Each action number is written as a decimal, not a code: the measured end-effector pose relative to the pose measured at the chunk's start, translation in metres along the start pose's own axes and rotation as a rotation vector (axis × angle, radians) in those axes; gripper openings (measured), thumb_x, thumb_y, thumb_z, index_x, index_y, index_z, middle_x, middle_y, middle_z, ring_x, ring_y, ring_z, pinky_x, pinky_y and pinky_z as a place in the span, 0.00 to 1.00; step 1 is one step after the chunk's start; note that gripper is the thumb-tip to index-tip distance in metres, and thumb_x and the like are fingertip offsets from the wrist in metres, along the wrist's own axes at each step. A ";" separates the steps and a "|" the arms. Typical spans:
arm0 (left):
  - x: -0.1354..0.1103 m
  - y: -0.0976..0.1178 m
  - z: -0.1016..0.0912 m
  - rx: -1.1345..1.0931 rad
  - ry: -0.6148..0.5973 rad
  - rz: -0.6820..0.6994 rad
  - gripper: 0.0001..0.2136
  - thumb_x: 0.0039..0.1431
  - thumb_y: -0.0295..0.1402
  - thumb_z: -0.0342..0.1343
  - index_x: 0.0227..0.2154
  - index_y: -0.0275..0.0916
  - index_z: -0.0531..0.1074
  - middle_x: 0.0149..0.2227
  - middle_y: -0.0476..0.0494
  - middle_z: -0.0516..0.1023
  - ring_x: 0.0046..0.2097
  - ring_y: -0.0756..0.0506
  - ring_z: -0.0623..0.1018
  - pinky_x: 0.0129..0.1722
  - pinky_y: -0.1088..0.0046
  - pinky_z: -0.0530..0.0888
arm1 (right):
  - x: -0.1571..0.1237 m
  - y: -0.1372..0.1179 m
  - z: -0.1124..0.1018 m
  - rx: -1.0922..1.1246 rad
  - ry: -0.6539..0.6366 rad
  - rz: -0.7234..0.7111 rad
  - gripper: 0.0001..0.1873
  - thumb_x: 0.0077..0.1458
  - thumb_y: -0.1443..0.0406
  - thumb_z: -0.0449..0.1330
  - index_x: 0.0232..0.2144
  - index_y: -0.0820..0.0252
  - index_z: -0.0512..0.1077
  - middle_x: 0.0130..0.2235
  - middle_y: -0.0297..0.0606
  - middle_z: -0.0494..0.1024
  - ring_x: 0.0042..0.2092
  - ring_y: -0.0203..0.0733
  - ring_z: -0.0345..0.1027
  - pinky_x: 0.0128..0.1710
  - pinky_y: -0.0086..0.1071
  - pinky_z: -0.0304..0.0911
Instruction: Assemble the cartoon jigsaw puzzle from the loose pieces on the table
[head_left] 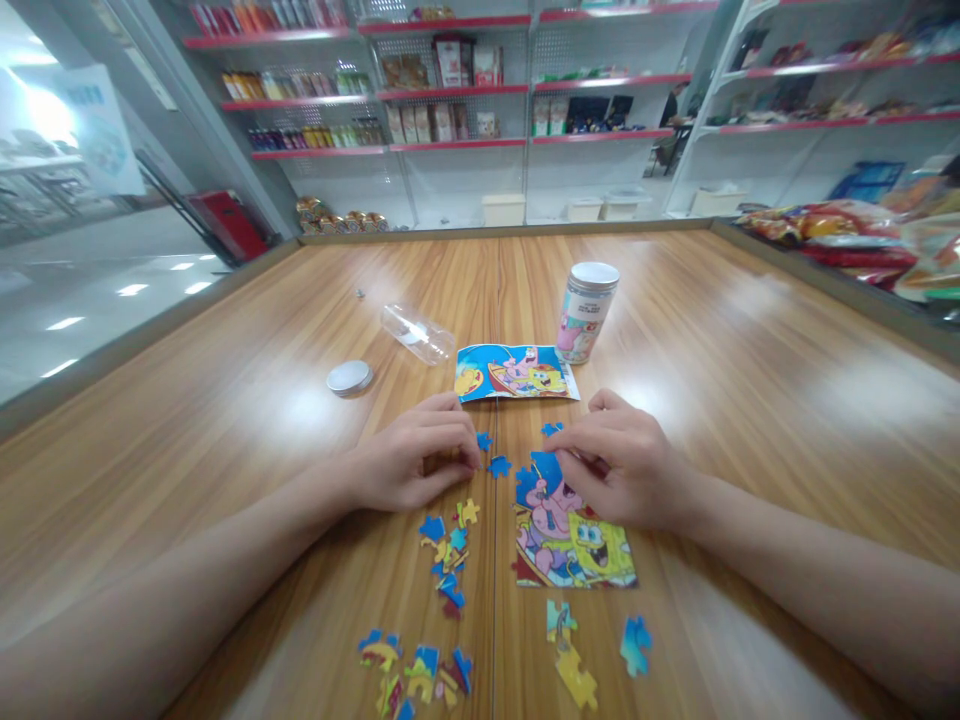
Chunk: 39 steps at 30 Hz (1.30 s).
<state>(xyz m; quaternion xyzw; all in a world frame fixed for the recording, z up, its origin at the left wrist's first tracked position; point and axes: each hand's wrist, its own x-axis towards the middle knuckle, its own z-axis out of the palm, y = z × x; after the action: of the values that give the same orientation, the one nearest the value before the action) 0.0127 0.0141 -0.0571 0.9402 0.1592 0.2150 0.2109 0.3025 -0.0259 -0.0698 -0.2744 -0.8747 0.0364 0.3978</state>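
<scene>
A partly joined cartoon jigsaw (pixel 574 545) lies on the wooden table (pixel 225 440) in front of me. My right hand (pixel 626 465) rests on its upper edge, fingers pinched together on a blue piece there. My left hand (pixel 416 460) lies curled on the table just left of it, fingertips beside small loose blue pieces (pixel 495 462). Loose pieces sit in a cluster (pixel 448 555) below the left hand, and several more (pixel 416 675) lie near the table's front edge. A printed reference picture (pixel 516 372) lies flat beyond the hands.
A lidded puzzle can (pixel 587 312) stands behind the picture. A clear plastic tube (pixel 417 334) lies on its side with a round white lid (pixel 349 377) to its left. Snack bags (pixel 840 235) pile at the right edge. Store shelves (pixel 450 90) line the back.
</scene>
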 end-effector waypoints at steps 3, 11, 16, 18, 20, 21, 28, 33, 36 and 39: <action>-0.001 -0.002 -0.001 0.089 0.017 -0.044 0.05 0.60 0.29 0.59 0.39 0.38 0.71 0.36 0.43 0.74 0.39 0.45 0.70 0.42 0.64 0.67 | 0.000 0.000 0.001 0.003 -0.010 0.001 0.07 0.55 0.72 0.60 0.36 0.61 0.76 0.21 0.28 0.73 0.22 0.32 0.63 0.34 0.37 0.56; -0.001 -0.007 -0.005 0.086 -0.042 -0.088 0.05 0.61 0.33 0.59 0.35 0.37 0.72 0.37 0.42 0.74 0.41 0.44 0.69 0.44 0.64 0.67 | 0.003 -0.002 0.001 0.007 0.016 -0.020 0.07 0.55 0.72 0.59 0.35 0.61 0.75 0.21 0.28 0.73 0.21 0.32 0.62 0.33 0.36 0.55; 0.003 0.005 0.003 -0.062 0.008 -0.071 0.02 0.62 0.29 0.58 0.34 0.38 0.72 0.34 0.45 0.76 0.39 0.47 0.71 0.42 0.68 0.69 | 0.004 -0.002 0.003 0.005 0.021 -0.026 0.06 0.55 0.72 0.59 0.35 0.61 0.75 0.21 0.28 0.72 0.21 0.32 0.62 0.33 0.36 0.55; 0.007 0.014 0.012 -0.099 0.088 -0.126 0.02 0.63 0.30 0.58 0.34 0.38 0.73 0.34 0.45 0.76 0.39 0.47 0.72 0.41 0.69 0.70 | 0.005 -0.002 0.004 0.005 0.014 -0.021 0.07 0.54 0.72 0.59 0.35 0.60 0.75 0.21 0.28 0.72 0.21 0.33 0.63 0.33 0.36 0.55; 0.013 0.021 0.021 -0.104 0.167 -0.213 0.04 0.63 0.33 0.60 0.34 0.39 0.74 0.34 0.46 0.76 0.39 0.47 0.73 0.41 0.69 0.71 | 0.005 -0.002 0.006 0.004 -0.005 -0.016 0.07 0.54 0.72 0.59 0.35 0.60 0.75 0.21 0.28 0.73 0.22 0.33 0.63 0.33 0.36 0.55; 0.015 0.023 0.025 -0.096 0.172 -0.256 0.04 0.62 0.33 0.60 0.34 0.39 0.74 0.34 0.46 0.76 0.39 0.47 0.73 0.40 0.69 0.71 | 0.005 -0.002 0.006 0.002 -0.012 -0.015 0.07 0.54 0.72 0.59 0.35 0.60 0.75 0.21 0.28 0.74 0.22 0.33 0.64 0.33 0.36 0.55; 0.015 0.012 0.024 -0.027 0.201 -0.414 0.03 0.60 0.31 0.60 0.34 0.38 0.74 0.34 0.47 0.75 0.36 0.49 0.73 0.36 0.71 0.70 | 0.006 -0.003 0.005 -0.005 0.000 -0.012 0.06 0.55 0.72 0.59 0.35 0.60 0.75 0.21 0.29 0.74 0.22 0.33 0.64 0.33 0.35 0.55; 0.016 0.015 0.025 -0.030 0.264 -0.413 0.04 0.62 0.34 0.60 0.34 0.39 0.75 0.35 0.47 0.75 0.38 0.47 0.74 0.39 0.69 0.71 | 0.007 -0.003 0.005 -0.012 -0.017 -0.009 0.07 0.55 0.71 0.58 0.34 0.60 0.75 0.20 0.28 0.73 0.22 0.33 0.64 0.33 0.35 0.54; 0.019 0.020 0.028 0.006 0.187 -0.335 0.05 0.63 0.34 0.59 0.38 0.40 0.75 0.36 0.46 0.76 0.41 0.46 0.73 0.43 0.66 0.71 | 0.007 -0.003 0.006 -0.002 -0.013 -0.010 0.07 0.55 0.72 0.57 0.34 0.59 0.75 0.20 0.27 0.73 0.22 0.32 0.64 0.33 0.35 0.54; 0.019 0.020 0.028 0.030 0.168 -0.279 0.06 0.65 0.32 0.56 0.43 0.40 0.73 0.40 0.45 0.77 0.44 0.45 0.72 0.47 0.63 0.71 | 0.006 -0.001 0.005 0.001 -0.012 0.006 0.08 0.54 0.71 0.58 0.35 0.58 0.75 0.21 0.28 0.74 0.22 0.33 0.64 0.34 0.35 0.54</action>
<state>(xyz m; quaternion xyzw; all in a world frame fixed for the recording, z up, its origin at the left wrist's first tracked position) 0.0463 -0.0049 -0.0643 0.8908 0.3084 0.2592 0.2104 0.2952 -0.0234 -0.0691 -0.2767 -0.8763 0.0400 0.3923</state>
